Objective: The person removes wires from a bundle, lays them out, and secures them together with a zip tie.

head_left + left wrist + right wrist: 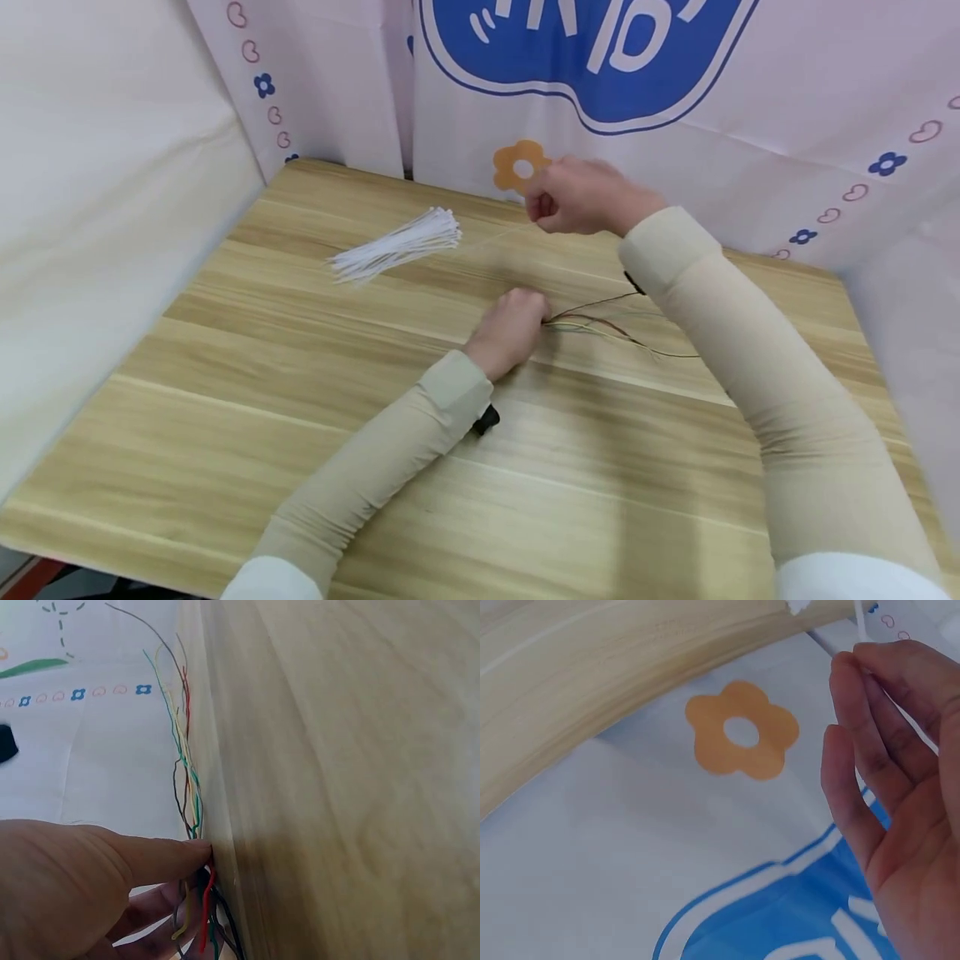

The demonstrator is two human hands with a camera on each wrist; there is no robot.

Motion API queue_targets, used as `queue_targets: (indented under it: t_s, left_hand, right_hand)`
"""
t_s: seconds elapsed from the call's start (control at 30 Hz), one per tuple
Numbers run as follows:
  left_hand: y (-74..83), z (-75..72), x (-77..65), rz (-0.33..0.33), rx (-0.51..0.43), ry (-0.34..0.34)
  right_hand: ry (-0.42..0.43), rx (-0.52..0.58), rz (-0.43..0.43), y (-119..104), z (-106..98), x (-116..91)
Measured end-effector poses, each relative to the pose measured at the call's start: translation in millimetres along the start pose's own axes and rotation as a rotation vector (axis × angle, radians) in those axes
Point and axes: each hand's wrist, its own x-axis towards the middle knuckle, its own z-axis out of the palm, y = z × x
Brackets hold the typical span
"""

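Observation:
My left hand (513,329) is low over the middle of the table, pinching a bundle of thin coloured wires (191,772) between thumb and fingers. Red, green, yellow, brown and black strands show in the left wrist view, with ends sticking out on both sides of the grip. Toward the table's back edge, my right hand (581,196) is raised and pinches one white cable tie (860,622) between thumb and forefinger. To the left of that hand lies a loose bunch of white cable ties (401,246).
The wood-grain table (300,392) meets a printed cloth (465,125) at its back edge. A white cloth wall (112,167) stands along the left side, another pale one along the right. The wires' far ends pass behind my right sleeve (750,358) in the head view.

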Motion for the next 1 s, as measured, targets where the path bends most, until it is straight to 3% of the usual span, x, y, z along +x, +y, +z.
queue_targets:
  t_s: [0.33,0.8,1.0]
  left_hand:
    - [0.2,-0.1,5.3,-0.042,-0.043,-0.022]
    - [3.1,0.8,9.5,-0.029,-0.013,-0.028]
    - [3.2,0.1,11.7,-0.030,-0.008,-0.028]
  right_hand:
    - [0.137,-0.065,0.053,6,1,-75]
    - [0.397,-0.081,-0.089,-24,20,-168]
    - [0.524,-0.157,-0.163,-40,33,-206]
